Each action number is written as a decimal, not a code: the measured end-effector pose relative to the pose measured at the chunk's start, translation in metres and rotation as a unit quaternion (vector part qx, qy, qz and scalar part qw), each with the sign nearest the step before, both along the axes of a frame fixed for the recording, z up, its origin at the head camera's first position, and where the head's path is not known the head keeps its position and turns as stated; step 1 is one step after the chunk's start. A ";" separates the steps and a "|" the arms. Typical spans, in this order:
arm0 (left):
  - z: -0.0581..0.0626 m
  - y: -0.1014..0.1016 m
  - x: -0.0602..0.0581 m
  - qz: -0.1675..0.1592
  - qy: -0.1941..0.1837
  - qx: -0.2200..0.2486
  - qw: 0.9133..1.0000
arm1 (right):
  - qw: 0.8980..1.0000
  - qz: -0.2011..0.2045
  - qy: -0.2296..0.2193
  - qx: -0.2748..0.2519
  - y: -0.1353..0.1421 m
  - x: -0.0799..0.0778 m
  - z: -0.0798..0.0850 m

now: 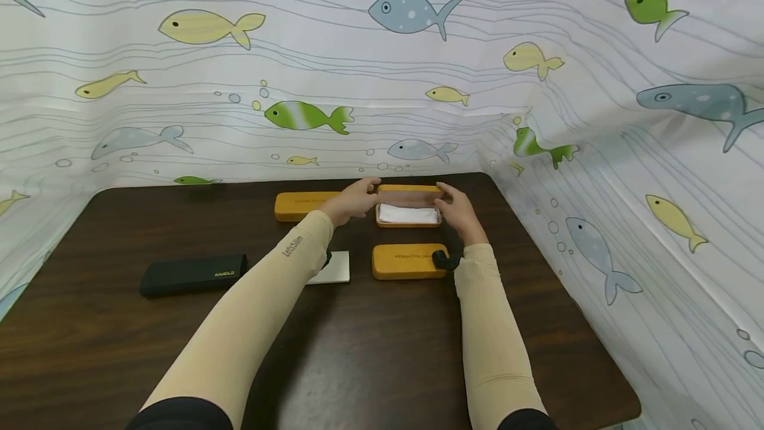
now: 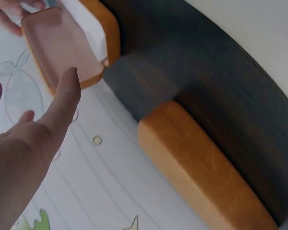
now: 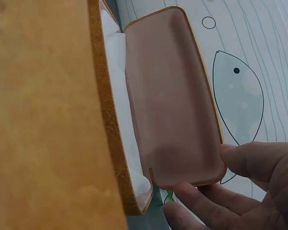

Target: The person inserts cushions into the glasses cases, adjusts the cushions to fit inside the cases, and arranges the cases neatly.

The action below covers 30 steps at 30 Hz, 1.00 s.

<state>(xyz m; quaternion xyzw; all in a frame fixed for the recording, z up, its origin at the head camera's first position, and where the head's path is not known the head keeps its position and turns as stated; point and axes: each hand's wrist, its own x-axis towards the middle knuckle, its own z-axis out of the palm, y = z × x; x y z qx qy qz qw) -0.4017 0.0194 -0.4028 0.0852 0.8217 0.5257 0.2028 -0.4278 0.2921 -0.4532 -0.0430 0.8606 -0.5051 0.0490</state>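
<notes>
An orange glasses case stands with its lid raised at the back of the table, a folded white cloth inside. Its lid lining is dusty pink. My right hand pinches the lid's right corner, with the thumb on the long edge and fingers along the short side. At the other end, my left hand has its index finger extended right at the lid's corner, the thumb apart. A closed orange case lies left of the open one, partly behind the left hand.
Another closed orange case lies nearer, beside the right wrist. A black case sits at the left, and a white flat item is partly hidden by the left forearm. A fish-patterned curtain borders the dark table.
</notes>
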 end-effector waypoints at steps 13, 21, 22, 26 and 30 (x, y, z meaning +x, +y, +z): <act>-0.020 0.011 -0.011 -0.004 0.039 -0.041 0.998 | 1.000 0.005 0.011 -0.028 -0.013 0.000 -0.002; -0.019 0.012 -0.010 0.007 0.070 -0.041 0.997 | 0.999 -0.009 0.025 0.037 -0.010 -0.003 -0.001; -0.019 0.013 -0.010 0.006 0.072 -0.040 0.997 | 0.999 -0.007 0.024 0.038 -0.009 -0.003 -0.001; -0.022 0.013 -0.011 0.002 0.072 -0.031 0.997 | 0.999 -0.018 0.022 0.022 -0.007 -0.002 -0.001; -0.026 0.015 -0.010 0.008 0.069 -0.020 0.997 | 0.999 -0.033 0.024 0.006 -0.004 -0.001 -0.005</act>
